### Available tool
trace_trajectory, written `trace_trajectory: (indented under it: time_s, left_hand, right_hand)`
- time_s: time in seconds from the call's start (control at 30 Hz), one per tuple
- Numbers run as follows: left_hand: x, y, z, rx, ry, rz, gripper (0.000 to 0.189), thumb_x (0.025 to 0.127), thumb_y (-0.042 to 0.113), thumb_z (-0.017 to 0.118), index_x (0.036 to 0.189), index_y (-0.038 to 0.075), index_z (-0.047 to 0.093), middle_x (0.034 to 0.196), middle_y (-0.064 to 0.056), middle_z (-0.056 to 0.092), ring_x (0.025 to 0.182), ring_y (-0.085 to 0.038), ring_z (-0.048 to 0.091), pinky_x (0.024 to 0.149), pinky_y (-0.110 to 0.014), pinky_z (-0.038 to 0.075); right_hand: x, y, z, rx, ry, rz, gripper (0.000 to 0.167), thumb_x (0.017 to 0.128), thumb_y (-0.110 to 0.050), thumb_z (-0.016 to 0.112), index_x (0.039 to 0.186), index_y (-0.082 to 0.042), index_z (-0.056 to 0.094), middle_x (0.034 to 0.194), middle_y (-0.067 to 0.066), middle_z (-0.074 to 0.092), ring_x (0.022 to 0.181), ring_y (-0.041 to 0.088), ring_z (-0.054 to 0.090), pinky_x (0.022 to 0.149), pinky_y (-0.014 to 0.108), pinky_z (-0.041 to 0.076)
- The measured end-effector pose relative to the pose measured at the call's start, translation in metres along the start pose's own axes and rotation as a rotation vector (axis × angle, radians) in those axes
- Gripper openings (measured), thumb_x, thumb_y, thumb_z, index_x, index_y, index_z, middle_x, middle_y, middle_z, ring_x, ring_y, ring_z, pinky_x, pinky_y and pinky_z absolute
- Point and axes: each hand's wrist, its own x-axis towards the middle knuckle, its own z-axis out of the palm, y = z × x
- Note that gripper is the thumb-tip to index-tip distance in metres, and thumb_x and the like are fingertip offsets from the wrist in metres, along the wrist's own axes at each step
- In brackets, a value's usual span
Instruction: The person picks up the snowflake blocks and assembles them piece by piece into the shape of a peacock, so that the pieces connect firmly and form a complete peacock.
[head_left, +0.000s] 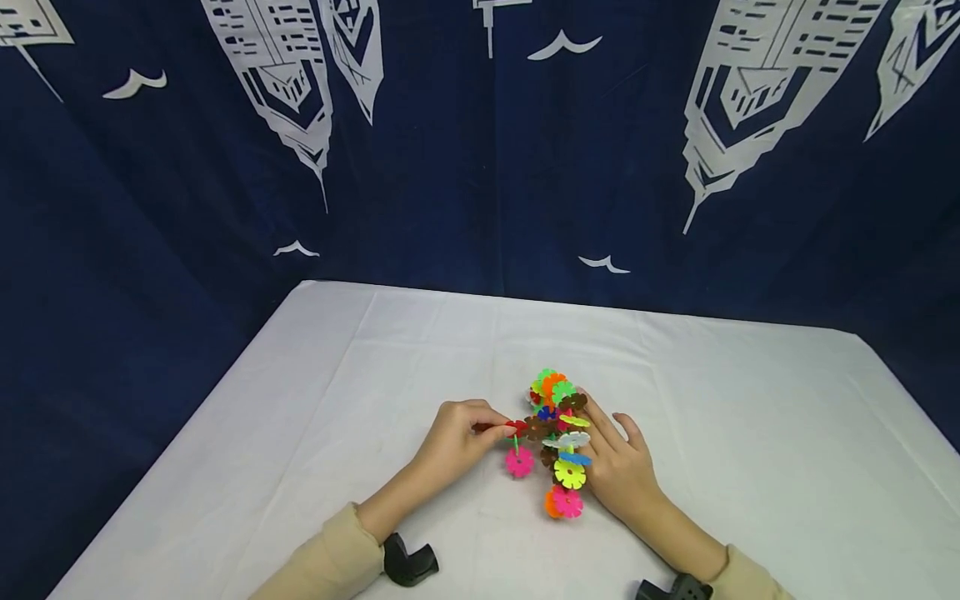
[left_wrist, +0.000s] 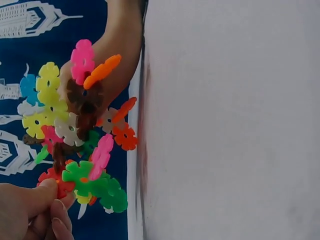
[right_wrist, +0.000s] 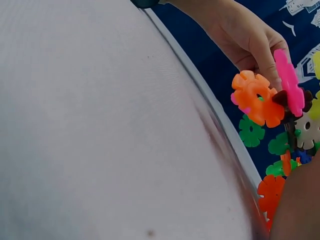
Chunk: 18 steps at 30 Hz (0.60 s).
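Many plastic flower-shaped discs are slotted together into one branching, multicoloured figure, between the two hands in the head view. My left hand pinches a red disc at the figure's left side between thumb and fingers. Close to that disc, a pink disc hangs below on a green one seen edge-on. From the right, my right hand holds the figure's body, its back turned up; parts of its fingers are hidden behind the discs. An orange disc and a pink one mark the figure's near end.
A white cloth covers the table around the hands. Black wrist devices sit by both beige sleeves. Behind the table's far edge hangs a navy curtain with white building and bird prints.
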Motion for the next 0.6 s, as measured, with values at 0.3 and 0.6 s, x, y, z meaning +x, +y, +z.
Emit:
trace_trajectory:
  time_s: [0.3,0.6]
  left_hand:
    - [0.0015,0.0029,-0.001,0.082,-0.005,-0.007,0.003,0.079,0.005,0.074,0.079,0.002,0.074,0.069,0.005,0.062,0.057,-0.003,0.047,0.048,-0.019,0.042]
    - [0.0018,0.003,-0.0012,0.144,-0.023,0.018,0.005,0.08,0.007,0.074,0.079,0.003,0.074,0.071,0.003,0.063,0.057,-0.003,0.047,0.049,-0.017,0.042]
  right_hand:
    - [-0.003,-0.0027,0.0016,-0.02,0.008,-0.006,0.036,0.093,-0.004,0.039,0.057,-0.001,0.044,0.09,0.019,0.067,0.094,0.031,0.062,0.065,0.045,0.036]
    - [-0.0041,-0.0043,0.0034,-0.011,0.016,-0.008,0.037,0.093,-0.005,0.04,0.057,0.0,0.046,0.091,0.019,0.067,0.092,0.031,0.062,0.064,0.044,0.037]
